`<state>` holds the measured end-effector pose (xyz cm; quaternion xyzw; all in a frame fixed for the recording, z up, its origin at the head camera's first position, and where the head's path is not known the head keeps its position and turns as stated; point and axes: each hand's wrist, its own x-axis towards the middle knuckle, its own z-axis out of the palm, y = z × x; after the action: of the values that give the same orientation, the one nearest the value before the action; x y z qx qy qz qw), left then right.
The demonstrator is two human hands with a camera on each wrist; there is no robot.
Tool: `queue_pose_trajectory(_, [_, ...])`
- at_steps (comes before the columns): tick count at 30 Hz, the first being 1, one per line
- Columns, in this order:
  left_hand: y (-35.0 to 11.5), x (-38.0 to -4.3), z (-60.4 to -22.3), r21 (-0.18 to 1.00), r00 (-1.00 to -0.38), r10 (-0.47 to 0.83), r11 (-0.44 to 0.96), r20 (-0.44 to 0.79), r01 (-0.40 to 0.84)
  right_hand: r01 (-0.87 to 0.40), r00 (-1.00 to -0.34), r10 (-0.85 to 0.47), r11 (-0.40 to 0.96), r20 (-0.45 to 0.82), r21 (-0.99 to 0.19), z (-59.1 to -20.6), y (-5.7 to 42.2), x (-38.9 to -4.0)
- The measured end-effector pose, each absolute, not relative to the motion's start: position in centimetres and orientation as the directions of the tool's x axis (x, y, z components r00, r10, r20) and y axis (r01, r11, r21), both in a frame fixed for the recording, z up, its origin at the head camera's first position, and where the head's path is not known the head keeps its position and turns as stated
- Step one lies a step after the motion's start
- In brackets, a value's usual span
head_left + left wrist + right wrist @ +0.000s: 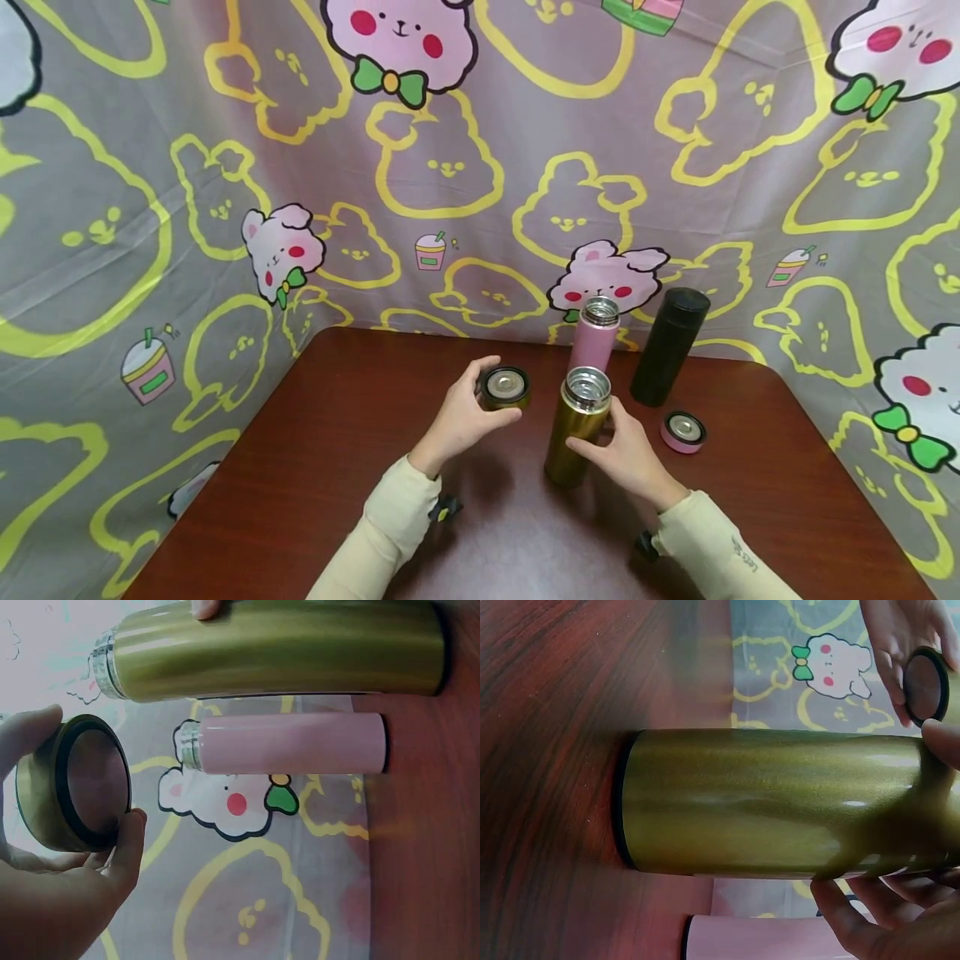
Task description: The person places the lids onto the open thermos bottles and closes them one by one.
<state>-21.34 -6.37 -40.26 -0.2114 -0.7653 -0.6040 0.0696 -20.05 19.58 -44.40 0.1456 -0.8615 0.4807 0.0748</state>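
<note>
My left hand (pixel 462 419) pinches a gold lid (pixel 41 791) between thumb and fingers, its metal underside (pixel 506 384) turned up in the head view. Just to the right, my right hand (pixel 628 450) grips a gold thermos bottle (pixel 572 433) round its upper body. That bottle stands upright on the table, its steel mouth (pixel 588 387) uncovered. Lid and bottle are apart. Behind the gold bottle stands a pink thermos bottle (pixel 292 743), also without a lid; the gold one partly hides it in the head view.
A black thermos bottle (pixel 670 346) with its top on stands at the back right. In front of it a pink lid (pixel 683 432) lies underside up on the brown table (pixel 300 500). A patterned cloth (pixel 465 167) hangs along the table's back and sides.
</note>
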Motion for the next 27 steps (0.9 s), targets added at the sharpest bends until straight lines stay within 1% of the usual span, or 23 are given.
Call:
queue_pose_trajectory(3, [-6.0,-21.4,-40.0,0.901,-0.899,0.228,0.143,0.373,0.41,-0.329,-0.944,-0.178,0.49,0.277,-0.808,-44.8,19.7,-20.2])
queue_pose_trajectory(7, [-5.6,-21.3,-39.7,0.883,-0.892,0.221,0.176,0.395,0.435,-0.34,-0.94,-0.181,0.484,0.288,-0.806,-45.1,19.7,-20.3])
queue_pose_trajectory(11, [-5.4,-21.4,-39.2,0.855,-0.874,0.243,0.215,0.421,0.472,-0.354,-0.935,-0.185,0.481,0.301,-0.803,-45.1,19.8,-20.4])
queue_pose_trajectory(17, [-5.3,-21.3,-38.4,0.843,-0.86,0.28,0.22,0.427,0.49,-0.369,-0.929,-0.19,0.478,0.316,-0.797,-45.1,19.7,-20.4])
queue_pose_trajectory(21, [-5.0,-21.4,-37.9,0.858,-0.857,0.296,0.176,0.422,0.483,-0.355,-0.935,-0.187,0.494,0.302,-0.794,-44.8,19.5,-20.3])
queue_pose_trajectory(24, [-4.8,-21.4,-37.6,0.87,-0.857,0.298,0.137,0.421,0.475,-0.36,-0.933,-0.192,0.506,0.304,-0.784,-43.8,19.2,-19.6])
queue_pose_trajectory(27, [-4.6,-21.4,-37.3,0.865,-0.852,0.3,0.135,0.429,0.484,-0.375,-0.927,-0.2,0.503,0.317,-0.779,-43.0,18.9,-18.9])
